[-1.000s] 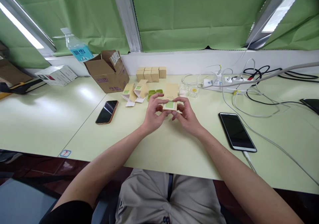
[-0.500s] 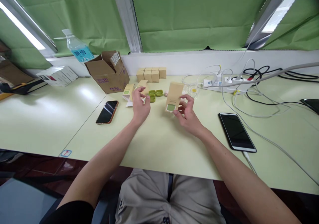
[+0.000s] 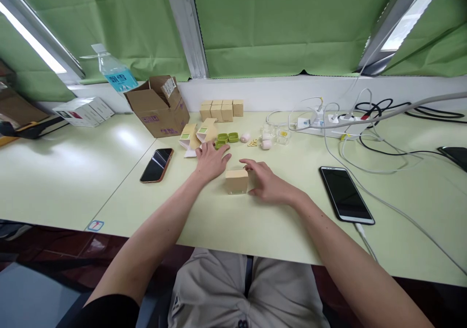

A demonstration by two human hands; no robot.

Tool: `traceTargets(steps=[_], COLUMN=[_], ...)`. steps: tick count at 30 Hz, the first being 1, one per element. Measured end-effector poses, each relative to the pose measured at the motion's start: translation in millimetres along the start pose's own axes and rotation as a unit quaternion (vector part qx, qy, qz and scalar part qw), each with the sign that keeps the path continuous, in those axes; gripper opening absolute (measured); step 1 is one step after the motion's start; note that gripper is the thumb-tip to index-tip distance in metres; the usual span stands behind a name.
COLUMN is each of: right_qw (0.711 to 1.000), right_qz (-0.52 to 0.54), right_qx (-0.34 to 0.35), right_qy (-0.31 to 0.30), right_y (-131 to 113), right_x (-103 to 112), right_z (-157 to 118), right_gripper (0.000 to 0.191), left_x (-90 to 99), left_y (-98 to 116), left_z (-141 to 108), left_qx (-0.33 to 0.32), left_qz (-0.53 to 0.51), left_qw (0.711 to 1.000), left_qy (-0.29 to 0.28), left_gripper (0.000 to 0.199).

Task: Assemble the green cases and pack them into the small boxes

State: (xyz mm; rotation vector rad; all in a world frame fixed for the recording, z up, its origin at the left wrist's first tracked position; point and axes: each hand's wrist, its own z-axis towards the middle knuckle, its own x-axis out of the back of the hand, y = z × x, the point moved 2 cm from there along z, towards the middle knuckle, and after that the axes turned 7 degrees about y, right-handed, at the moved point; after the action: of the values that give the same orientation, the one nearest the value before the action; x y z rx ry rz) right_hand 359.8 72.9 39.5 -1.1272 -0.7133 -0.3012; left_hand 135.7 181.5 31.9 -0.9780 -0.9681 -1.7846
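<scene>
A small brown cardboard box (image 3: 236,182) stands on the table in front of me. Just to its right is my right hand (image 3: 269,183), thumb and index finger apart around that side; whether they touch it I cannot tell. My left hand (image 3: 212,162) reaches across the table with fingers spread, at the nearest of the small green trays (image 3: 220,144), partly covering it. Two more green trays (image 3: 233,136) sit behind. Left of them are two opened brown cartons (image 3: 206,131) with flaps up. Pinkish-white rounded pieces (image 3: 266,144) and small yellow pieces (image 3: 252,143) lie further right.
Closed brown boxes (image 3: 222,110) line the wall beside a large open carton (image 3: 160,109). Phones lie at left (image 3: 156,165) and right (image 3: 346,194), the right one cabled. A power strip (image 3: 332,126) with tangled cords occupies the back right. Clear plastic cases (image 3: 283,135) stand nearby.
The brown carton, held up flat with its flap raised in my right hand, now stands on the table as a closed box. My left hand has moved right to the green trays.
</scene>
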Motion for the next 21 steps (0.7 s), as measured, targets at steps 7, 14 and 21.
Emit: traceTargets(steps=[7, 14, 21], right_qw=[0.932, 0.865, 0.861], right_qz=[-0.319, -0.462, -0.482], right_qx=[-0.007, 0.043, 0.054], right_qy=[0.173, 0.19, 0.15], right_y=[26, 20, 34], right_x=[12, 19, 10], right_z=[27, 83, 121], right_gripper=[0.046, 0.036, 0.032], left_x=[2.6, 7.7, -6.1], left_y=[1, -1, -10], left_z=[1, 5, 8], left_qx=[-0.02, -0.036, -0.023], left_qz=[-0.027, -0.151, -0.305], left_qw=[0.999, 0.982, 0.937], left_qy=[0.026, 0.106, 0.17], left_gripper=[0.018, 0.006, 0.018])
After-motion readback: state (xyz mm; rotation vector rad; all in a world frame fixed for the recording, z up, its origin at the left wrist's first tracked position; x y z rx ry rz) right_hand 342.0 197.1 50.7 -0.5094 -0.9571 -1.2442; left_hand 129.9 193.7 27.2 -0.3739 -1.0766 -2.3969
